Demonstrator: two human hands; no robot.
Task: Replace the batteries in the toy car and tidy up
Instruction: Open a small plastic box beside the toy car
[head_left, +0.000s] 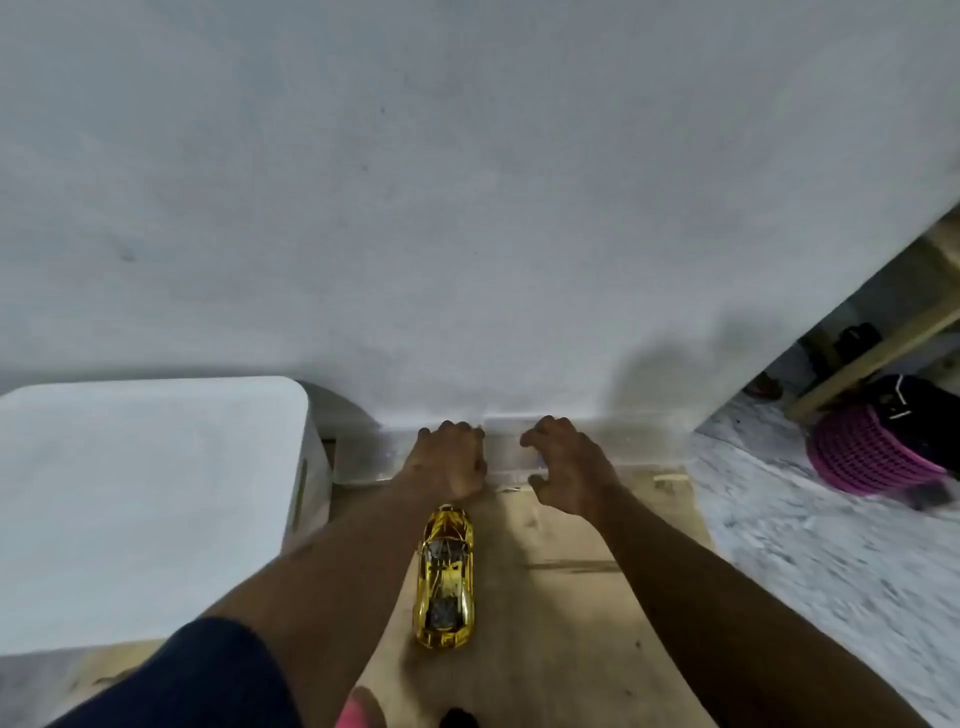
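Both bare forearms (332, 582) reach from bottom of frame up to centre, converging. At centre, left hand (448, 465) palm down, fingers (457, 427) curled forward; grasp unclear. Just beside it but apart, right hand (569, 470), fingers loosely bent, thumb (540, 480) spread, holding nothing.

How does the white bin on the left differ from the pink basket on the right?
The white bin is large, boxy and smooth-sided; the pink basket looks smaller, round and ribbed. The white bin's top is plain and flat; the pink basket has something dark on top. Both look like storage containers.
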